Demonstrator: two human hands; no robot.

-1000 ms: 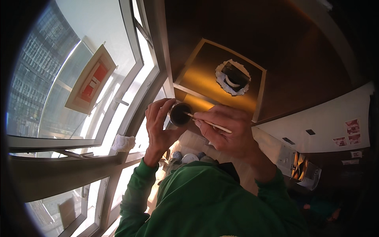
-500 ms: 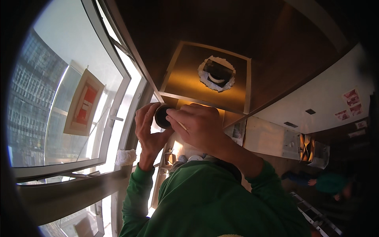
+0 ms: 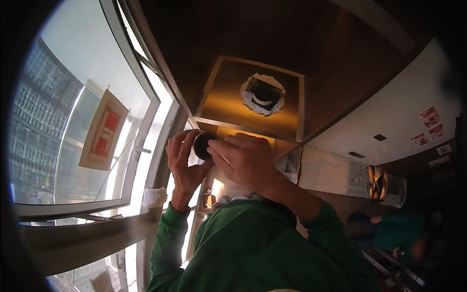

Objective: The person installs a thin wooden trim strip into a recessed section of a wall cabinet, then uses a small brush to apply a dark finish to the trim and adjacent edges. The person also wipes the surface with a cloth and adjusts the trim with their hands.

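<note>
At frame centre, the left hand point(image 3: 182, 163) grips a dark can point(image 3: 203, 146); the right hand point(image 3: 248, 163) pinches a thin stick point(image 3: 223, 157) at its mouth, window point(image 3: 87, 121) at left.

We count two hands point(image 3: 182, 163) point(image 3: 245, 163), one small dark cylinder point(image 3: 203, 146), one thin stick point(image 3: 223, 157), and one window point(image 3: 82, 121).

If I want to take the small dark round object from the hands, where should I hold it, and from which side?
Probably by its round side wall, coming from above. The small dark round object shows its dark face to the camera; the left hand already cups its left side and underside, and the right hand with a thin stick covers its right.
</note>
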